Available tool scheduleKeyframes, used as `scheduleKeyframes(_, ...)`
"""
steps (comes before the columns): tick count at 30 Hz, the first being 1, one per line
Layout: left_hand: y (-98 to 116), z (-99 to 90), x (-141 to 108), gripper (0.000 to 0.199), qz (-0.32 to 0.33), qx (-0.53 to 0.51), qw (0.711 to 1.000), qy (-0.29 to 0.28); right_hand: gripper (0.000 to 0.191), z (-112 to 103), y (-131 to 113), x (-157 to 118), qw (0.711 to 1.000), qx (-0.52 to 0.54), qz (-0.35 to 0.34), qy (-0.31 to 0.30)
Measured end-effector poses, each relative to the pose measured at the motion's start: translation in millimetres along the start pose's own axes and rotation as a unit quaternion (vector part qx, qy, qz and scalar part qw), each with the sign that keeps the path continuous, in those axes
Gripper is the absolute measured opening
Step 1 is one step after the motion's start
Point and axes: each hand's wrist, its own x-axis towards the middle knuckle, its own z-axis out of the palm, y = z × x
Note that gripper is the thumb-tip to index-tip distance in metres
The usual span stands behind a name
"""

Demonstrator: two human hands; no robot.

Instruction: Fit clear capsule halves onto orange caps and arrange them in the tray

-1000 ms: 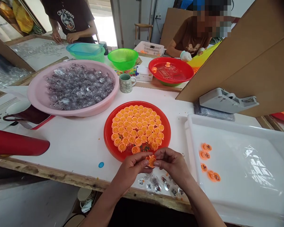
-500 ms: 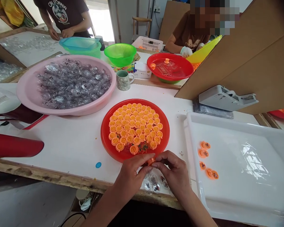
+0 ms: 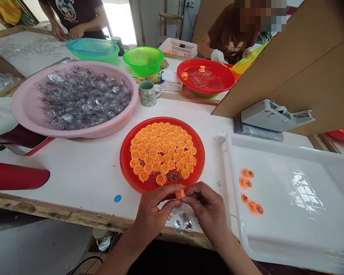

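Note:
Between my two hands is a small orange plastic cup-shaped piece [image 3: 180,193], just off the near rim of a red round tray [image 3: 125,173]. My left hand [image 3: 154,204] pinches it from the left with thumb and forefinger. From the right, my right hand [image 3: 208,202] grips it the same way. Rows of similar orange pieces [image 3: 159,147] with yellow centres stand on the red tray. Several clear plastic domes [image 3: 183,220] lie under my hands near the table edge. More orange pieces [image 3: 248,183], with dark marks on them, rest in the white tray [image 3: 232,191] to the right.
A pink basin [image 3: 103,128] heaped with clear domes stands at left, beside a green mug [image 3: 147,94]. At right, a tape dispenser [image 3: 275,116] sits by a cardboard panel [image 3: 275,72]. Two co-workers are across the table. A blue disc [image 3: 117,198] lies at front left.
My hands have shifted slightly left with the orange piece, which now shows more plainly between the fingers. The view has tilted a little. A co-worker's gloved hand has moved beside the far red tray.

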Motion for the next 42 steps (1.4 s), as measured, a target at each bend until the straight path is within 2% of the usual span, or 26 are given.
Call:
scheduleKeyframes(3, -1, 0.7, 1, 0.032, -0.011, -0.004, 1.0, 0.004, 0.017, 2, 3, 2, 1.0, 0.017, 0.001, 0.003)
scheduleKeyframes(6, -4, 1.2, 3, 0.026, -0.015, 0.011, 1.0, 0.021, 0.028, 2, 5, 4, 0.999, -0.016, -0.044, -0.013)
scheduleKeyframes(10, -14, -1.7, 4, 0.021, 0.014, 0.069, 0.996, 0.058, 0.02, 2, 4, 4, 0.989, -0.108, -0.098, -0.021)
scheduleKeyframes(14, -22, 0.5, 5, 0.019, 0.048, 0.138, 0.988, 0.04, 0.014, 9, 6, -3, 0.98, -0.177, -0.086, -0.012)
scheduleKeyframes(17, -19, 12.1, 6, 0.019, 0.055, 0.136, 0.988, 0.041, 0.012, 14, 8, -5, 0.983, -0.167, -0.078, 0.024)
scheduleKeyframes(19, -13, 18.5, 10, 0.02, 0.05, 0.117, 0.991, 0.033, 0.012, 9, 6, -3, 0.987, -0.143, -0.071, 0.026)
scheduleKeyframes(22, -6, 11.7, 21, 0.031, 0.015, 0.095, 0.995, 0.016, 0.015, -25, -2, 10, 0.991, -0.13, -0.018, 0.024)
scheduleKeyframes(23, -5, 4.1, 25, 0.032, -0.004, 0.1, 0.994, 0.041, 0.017, -44, -4, 17, 0.989, -0.137, 0.011, 0.059)
scheduleKeyframes(26, -14, -25.0, 32, 0.02, -0.044, 0.199, 0.966, 0.159, 0.031, -112, 1, 43, 0.95, -0.173, 0.061, 0.254)
scheduleKeyframes(27, -19, -33.0, 32, 0.015, -0.045, 0.25, 0.951, 0.175, 0.033, -133, 7, 51, 0.936, -0.199, 0.094, 0.273)
scheduleKeyframes(29, -30, -41.2, 32, 0.009, -0.033, 0.344, 0.927, 0.148, 0.03, -165, 23, 65, 0.915, -0.271, 0.174, 0.243)
scheduleKeyframes(31, -40, -39.0, 30, 0.015, -0.024, 0.411, 0.905, 0.109, 0.025, -181, 41, 74, 0.903, -0.33, 0.213, 0.173)
scheduleKeyframes(34, -45, -26.3, 29, 0.02, -0.022, 0.479, 0.873, 0.087, 0.017, -180, 56, 76, 0.901, -0.367, 0.199, 0.114)
scheduleKeyframes(37, -45, -17.5, 31, 0.016, -0.016, 0.513, 0.855, 0.074, 0.016, -167, 47, 67, 0.895, -0.392, 0.163, 0.136)
scheduleKeyframes(39, -45, -16.0, 32, 0.013, -0.011, 0.511, 0.857, 0.069, 0.018, -153, 34, 54, 0.888, -0.42, 0.11, 0.152)
scheduleKeyframes(40, -45, -16.1, 33, 0.012, -0.009, 0.5, 0.864, 0.067, 0.018, -144, 28, 46, 0.889, -0.428, 0.078, 0.14)
scheduleKeyframes(42, -44, -16.8, 34, 0.01, -0.015, 0.464, 0.884, 0.062, 0.019, -120, 21, 27, 0.901, -0.43, 0.013, 0.061)
